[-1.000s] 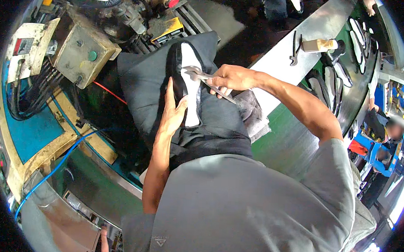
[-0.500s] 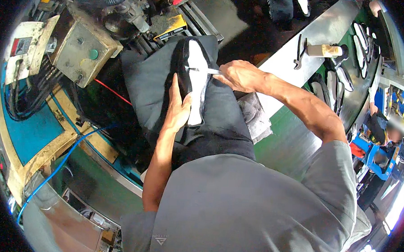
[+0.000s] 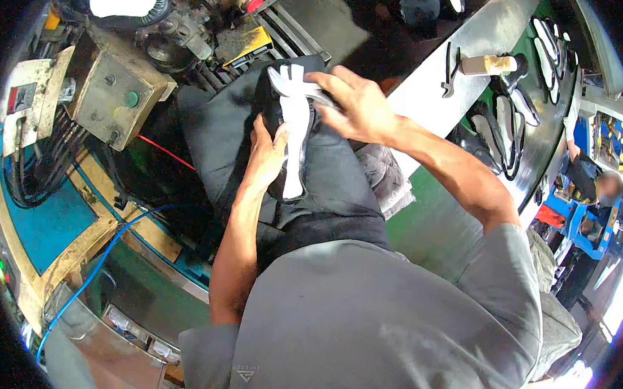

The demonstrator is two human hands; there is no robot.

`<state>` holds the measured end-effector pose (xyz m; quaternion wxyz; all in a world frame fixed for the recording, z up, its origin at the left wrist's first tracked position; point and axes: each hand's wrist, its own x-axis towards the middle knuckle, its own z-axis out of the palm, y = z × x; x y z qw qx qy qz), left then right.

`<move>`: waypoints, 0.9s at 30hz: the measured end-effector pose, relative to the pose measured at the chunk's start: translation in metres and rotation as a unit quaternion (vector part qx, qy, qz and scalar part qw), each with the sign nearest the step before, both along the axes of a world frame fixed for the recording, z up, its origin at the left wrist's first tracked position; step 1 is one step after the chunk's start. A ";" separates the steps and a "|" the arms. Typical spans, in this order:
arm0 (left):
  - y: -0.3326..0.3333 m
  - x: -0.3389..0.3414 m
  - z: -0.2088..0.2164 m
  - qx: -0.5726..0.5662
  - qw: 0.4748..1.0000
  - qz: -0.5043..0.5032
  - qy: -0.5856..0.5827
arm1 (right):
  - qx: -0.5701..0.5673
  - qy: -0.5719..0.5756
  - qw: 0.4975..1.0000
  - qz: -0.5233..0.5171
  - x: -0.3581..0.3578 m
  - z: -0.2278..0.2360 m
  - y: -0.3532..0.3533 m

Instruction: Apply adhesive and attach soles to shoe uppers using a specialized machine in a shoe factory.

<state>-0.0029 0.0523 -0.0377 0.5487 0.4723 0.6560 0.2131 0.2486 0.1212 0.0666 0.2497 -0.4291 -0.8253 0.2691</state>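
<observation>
A black shoe upper with a white sole-side face [image 3: 295,135] lies face up across my lap on dark trousers. My left hand [image 3: 263,154] grips its left side, fingers along the dark edge and thumb near the white face. My right hand [image 3: 360,106] is closed on a pale metal hand tool [image 3: 281,83] with a curved head, which lies across the far end of the shoe. Whether the tool is a hammer or pincers I cannot tell. The fingers hide part of its handle.
On the right metal bench [image 3: 427,95] lie a black hand tool [image 3: 451,74], a pale bottle [image 3: 487,65] and several shoe parts [image 3: 505,126]. A grey cloth [image 3: 385,177] is beside my thigh. At left stands a machine with a control box [image 3: 118,96]. Another person [image 3: 593,182] is far right.
My right hand and the tool have moved toward the far end of the shoe. The tool's curved head now shows over the white face. My left hand still holds the shoe's side.
</observation>
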 end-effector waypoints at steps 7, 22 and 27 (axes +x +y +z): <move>-0.008 -0.015 -0.011 -0.012 0.997 -0.033 -0.064 | -0.105 -0.210 0.971 0.047 0.011 -0.036 0.003; -0.013 -0.021 -0.028 -0.006 0.993 -0.002 -0.118 | -0.142 -0.299 0.942 0.045 -0.024 -0.039 0.027; -0.009 -0.014 -0.014 -0.049 0.990 0.006 -0.135 | -0.080 -0.244 0.965 0.047 -0.009 -0.059 -0.026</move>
